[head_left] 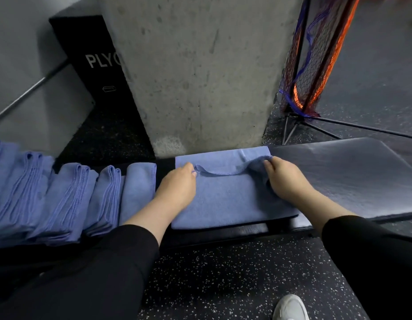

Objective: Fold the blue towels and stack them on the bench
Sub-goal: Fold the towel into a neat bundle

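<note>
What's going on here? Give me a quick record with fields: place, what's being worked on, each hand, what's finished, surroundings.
place: dark padded bench in front of a concrete pillar
being worked on: blue towel lying flat on the bench
left hand: pinches the towel's folded-over edge
right hand: grips the same edge at its other end
finished: folded towels in overlapping piles to the left
surroundings: black box marked PLYO, netted frame, speckled floor

A towel (225, 199) lies flat on the bench (352, 181), a hand on each side of its far edge. Folded towels (62, 197) stand in a row to its left. A concrete pillar (200, 72) rises behind; a plyo box (94, 65) stands behind-left.
</note>
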Tool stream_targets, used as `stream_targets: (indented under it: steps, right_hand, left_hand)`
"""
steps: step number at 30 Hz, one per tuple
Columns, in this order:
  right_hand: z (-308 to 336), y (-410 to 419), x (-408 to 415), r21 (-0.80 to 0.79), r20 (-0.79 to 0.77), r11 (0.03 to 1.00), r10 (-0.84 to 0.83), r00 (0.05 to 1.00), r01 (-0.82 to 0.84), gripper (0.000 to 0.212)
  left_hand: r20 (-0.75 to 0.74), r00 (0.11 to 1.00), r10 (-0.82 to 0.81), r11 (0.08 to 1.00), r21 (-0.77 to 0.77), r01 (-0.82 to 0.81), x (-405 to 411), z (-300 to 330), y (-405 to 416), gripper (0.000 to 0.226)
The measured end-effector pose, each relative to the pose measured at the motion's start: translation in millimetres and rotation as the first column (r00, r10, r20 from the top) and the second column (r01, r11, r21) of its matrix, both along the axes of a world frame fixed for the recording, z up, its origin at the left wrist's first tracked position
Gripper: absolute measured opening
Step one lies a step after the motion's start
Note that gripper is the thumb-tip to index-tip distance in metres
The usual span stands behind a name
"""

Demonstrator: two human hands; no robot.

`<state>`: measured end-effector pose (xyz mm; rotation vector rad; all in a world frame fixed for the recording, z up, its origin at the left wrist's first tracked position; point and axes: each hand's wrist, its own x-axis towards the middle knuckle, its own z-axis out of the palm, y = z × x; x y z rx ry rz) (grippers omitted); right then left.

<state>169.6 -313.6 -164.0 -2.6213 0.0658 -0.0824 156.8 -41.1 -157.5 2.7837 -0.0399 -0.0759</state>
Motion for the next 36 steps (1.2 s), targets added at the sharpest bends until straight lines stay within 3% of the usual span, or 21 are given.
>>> stream_targets:
  steps: [11,16,18,20,22,24,27,30,33,36]
  right_hand:
    - [30,-12,-60,-0.224,-0.233,0.964,0.089,0.969,-0.142,0.035]
    - [43,-18,-95,-0.182,-0.325,0.972,0.086,0.942,-0.152,0.037]
    - [48,-22,-103,-0.070,-0.248,0.992,0.084,0.965,-0.105,0.033]
    - [56,-23,-106,0.151,-0.129,0.988,0.014,0.992,0.006,0.034]
    - [64,-22,-101,0.412,-0.048,0.905,-0.100,0.994,0.111,0.038]
    - [70,-18,-93,0.582,-0.021,0.799,-0.174,0.985,0.154,0.041]
    - [75,-11,-74,0.634,0.029,0.757,-0.231,0.973,0.161,0.042]
    - [73,-4,-50,0.587,0.102,0.794,-0.266,0.959,0.158,0.044]
    - [61,2,-29,0.482,0.120,0.859,-0.256,0.959,0.170,0.044]
    - [39,5,-16,0.411,0.043,0.899,-0.184,0.982,0.151,0.041]
  left_hand:
    - [-0.083,0.988,-0.127,0.987,0.083,0.134,-65,8,2,0.020]
    - [-0.073,0.991,-0.111,0.991,0.063,0.116,-99,13,6,0.022]
    - [-0.056,0.998,-0.033,0.999,-0.044,0.030,-102,20,11,0.026]
    - [-0.027,0.998,0.054,0.972,-0.227,-0.058,-100,33,14,0.027]
    - [-0.003,0.989,0.150,0.864,-0.485,-0.133,-97,50,13,0.030]
    - [-0.018,0.970,0.243,0.693,-0.696,-0.187,-92,64,11,0.034]
    - [0.000,0.945,0.327,0.541,-0.820,-0.187,-72,73,12,0.027]
    - [0.097,0.915,0.392,0.609,-0.772,-0.180,-44,72,13,0.027]
    - [0.160,0.925,0.344,0.768,-0.614,-0.180,-23,58,11,0.026]
    - [0.080,0.972,0.223,0.862,-0.482,-0.158,-8,34,6,0.026]
